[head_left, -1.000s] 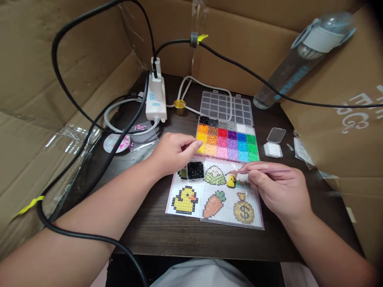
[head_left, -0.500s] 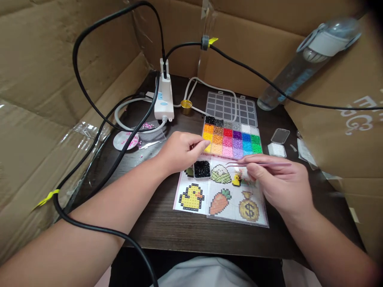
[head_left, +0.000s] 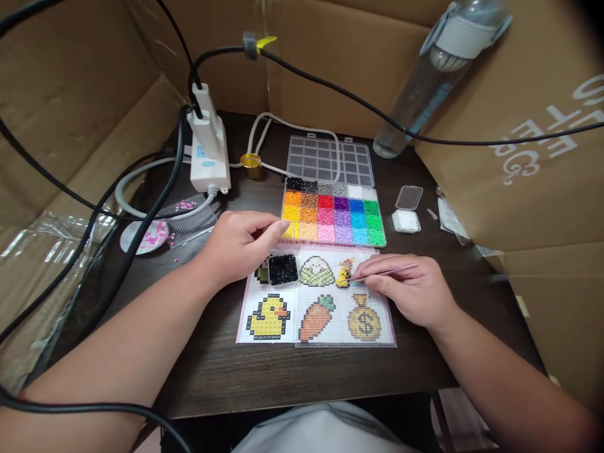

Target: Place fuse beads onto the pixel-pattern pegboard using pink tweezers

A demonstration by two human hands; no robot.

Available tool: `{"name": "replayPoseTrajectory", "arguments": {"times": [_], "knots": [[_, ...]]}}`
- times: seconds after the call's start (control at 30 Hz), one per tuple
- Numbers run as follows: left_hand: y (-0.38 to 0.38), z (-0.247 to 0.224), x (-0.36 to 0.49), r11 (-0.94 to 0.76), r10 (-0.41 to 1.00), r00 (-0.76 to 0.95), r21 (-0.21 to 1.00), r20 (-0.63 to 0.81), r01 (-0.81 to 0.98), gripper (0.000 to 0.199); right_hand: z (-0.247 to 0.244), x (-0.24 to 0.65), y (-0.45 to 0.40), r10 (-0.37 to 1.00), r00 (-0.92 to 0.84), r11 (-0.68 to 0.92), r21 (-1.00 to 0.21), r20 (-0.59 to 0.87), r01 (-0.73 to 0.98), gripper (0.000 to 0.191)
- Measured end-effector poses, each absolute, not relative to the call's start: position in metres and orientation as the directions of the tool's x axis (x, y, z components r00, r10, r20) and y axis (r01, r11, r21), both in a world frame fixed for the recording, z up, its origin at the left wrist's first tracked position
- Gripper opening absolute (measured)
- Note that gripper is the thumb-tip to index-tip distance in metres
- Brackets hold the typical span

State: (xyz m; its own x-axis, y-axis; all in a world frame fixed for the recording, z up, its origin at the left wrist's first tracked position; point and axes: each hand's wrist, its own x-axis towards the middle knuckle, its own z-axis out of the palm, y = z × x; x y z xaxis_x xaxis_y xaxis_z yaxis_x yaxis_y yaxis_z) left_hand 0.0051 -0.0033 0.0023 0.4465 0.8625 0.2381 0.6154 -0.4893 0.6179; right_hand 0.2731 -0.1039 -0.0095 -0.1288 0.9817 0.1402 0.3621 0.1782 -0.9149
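Observation:
My right hand holds a pair of pink tweezers, their tips at a small yellow bead figure on the pegboard. My left hand is closed in a pinch beside the yellow compartments of the bead box; whatever its fingers hold, if anything, cannot be made out. Just below that hand, a small clear box of black beads rests on the pattern sheet. Printed on the sheet are a duck, a carrot, a money bag and other pictures, partly under the clear pegboard.
Behind the bead box lies its open lid. A small box of white beads stands at right, a bottle behind. At left are a power strip, a gold cup, a dish of pink beads and black cables.
The camera view has swung right, so the table things appear further left. My right hand has brought the tweezer tips down to the yellow bead figure. My left hand keeps its pinch.

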Motion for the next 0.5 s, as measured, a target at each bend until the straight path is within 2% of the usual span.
{"name": "replayPoseTrajectory", "arguments": {"times": [0.3, 0.5], "knots": [[-0.0009, 0.0005, 0.0053, -0.480, 0.868, 0.440, 0.611, 0.229, 0.629, 0.034, -0.0094, 0.2708, -0.1044, 0.986, -0.115, 0.150, -0.935, 0.119, 0.321, 0.009], [-0.0018, 0.0018, 0.0059, -0.486, 0.866, 0.441, 0.606, 0.235, 0.630, 0.036, -0.0102, 0.2706, -0.1043, 0.986, -0.123, 0.151, -0.920, 0.114, 0.361, 0.008]]}}
